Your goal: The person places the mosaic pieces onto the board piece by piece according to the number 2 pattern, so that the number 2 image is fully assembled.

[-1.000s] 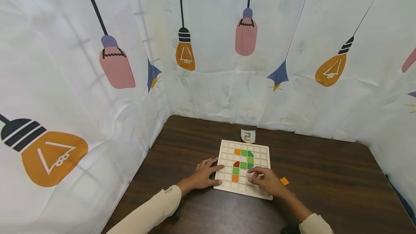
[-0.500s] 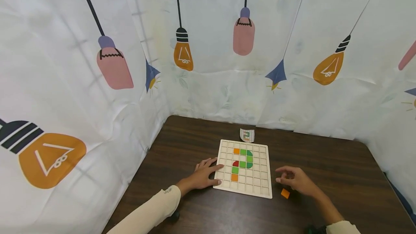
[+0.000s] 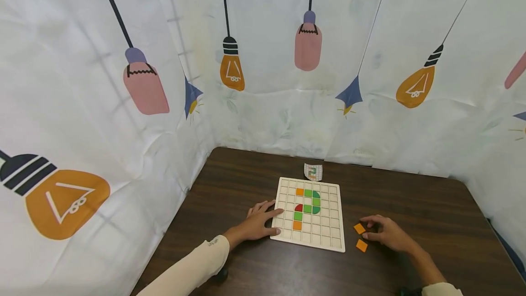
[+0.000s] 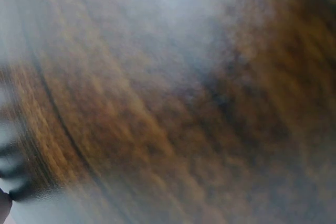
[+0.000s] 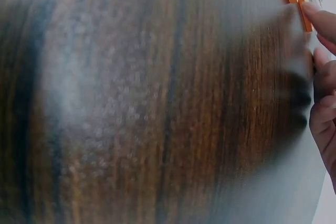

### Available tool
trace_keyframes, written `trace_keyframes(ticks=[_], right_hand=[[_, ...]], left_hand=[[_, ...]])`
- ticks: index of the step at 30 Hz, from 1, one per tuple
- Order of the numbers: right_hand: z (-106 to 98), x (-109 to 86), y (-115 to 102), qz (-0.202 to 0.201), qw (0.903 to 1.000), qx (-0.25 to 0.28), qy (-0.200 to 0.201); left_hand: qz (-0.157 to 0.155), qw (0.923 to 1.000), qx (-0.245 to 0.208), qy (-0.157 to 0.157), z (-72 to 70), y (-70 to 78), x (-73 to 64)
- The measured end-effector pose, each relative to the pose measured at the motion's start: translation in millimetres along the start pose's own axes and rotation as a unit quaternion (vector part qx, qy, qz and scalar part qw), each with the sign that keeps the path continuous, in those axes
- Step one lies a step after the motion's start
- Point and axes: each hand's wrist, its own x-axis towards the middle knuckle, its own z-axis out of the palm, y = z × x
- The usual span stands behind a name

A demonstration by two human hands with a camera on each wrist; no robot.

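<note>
In the head view a pale gridded board (image 3: 326, 236) lies on the dark table, bearing several coloured pieces: orange squares, green squares (image 3: 308, 193), dark green rounded corners and a red rounded corner (image 3: 298, 207). My left hand (image 3: 256, 223) rests at its left edge, fingers spread and thumb on the rim. Right of the board lie two orange square tiles. My right hand (image 3: 386, 232) is at the farther tile (image 3: 359, 228), thumb and index finger apart on either side of it; the nearer tile (image 3: 362, 245) sits just below. In the right wrist view a fingertip meets an orange tile (image 5: 305, 14).
A small paper card (image 3: 313, 172) printed with a coloured grid pattern lies behind the board. White curtains (image 3: 267, 118) with lamp prints hang along the table's back and left. The left wrist view shows mostly blurred table surface (image 4: 157, 119).
My right hand has left the board and moved right, then drawn back slightly to the farther orange tile. Both loose tiles are now visible. The left hand keeps its place.
</note>
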Motion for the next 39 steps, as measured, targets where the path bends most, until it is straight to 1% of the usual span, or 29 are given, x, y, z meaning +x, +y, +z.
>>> trace_keyframes(ticks=[4, 9, 15, 19, 24, 30, 34, 39], right_hand=[[1, 1.5, -1, -0.023, 0.9987, -0.042, 0.017], [2, 3.6, -2, -0.037, 0.9972, -0.060, 0.025], [5, 4.7, -3, -0.030, 0.9962, -0.073, 0.036], [6, 4.8, -4, -0.024, 0.9964, -0.074, 0.032], [7, 4.1, -5, -0.026, 0.9975, -0.060, 0.023], [11, 2.6, -3, -0.036, 0.9961, -0.064, 0.050], [14, 1.1, -2, -0.019, 0.9952, -0.072, 0.064], [18, 1.0, -1, 0.000, 0.9929, -0.097, 0.069]], left_hand=[[0.000, 1.0000, -0.001, 0.001, 0.9, -1.1, 1.3], [0.001, 1.0000, 0.000, 0.002, 1.3, -1.3, 0.8], [0.001, 1.0000, -0.001, 0.004, -1.1, 1.5, 0.4], [0.000, 1.0000, 0.000, 0.003, -2.0, 3.2, -0.4], [0.000, 1.0000, 0.002, 0.004, -0.7, 2.5, -0.6], [-0.001, 1.0000, -0.001, 0.004, -0.9, 3.0, -0.2], [0.000, 1.0000, 0.002, 0.004, -1.0, 3.3, -0.3], [-0.001, 1.0000, 0.000, 0.001, -1.0, 2.9, -0.5]])
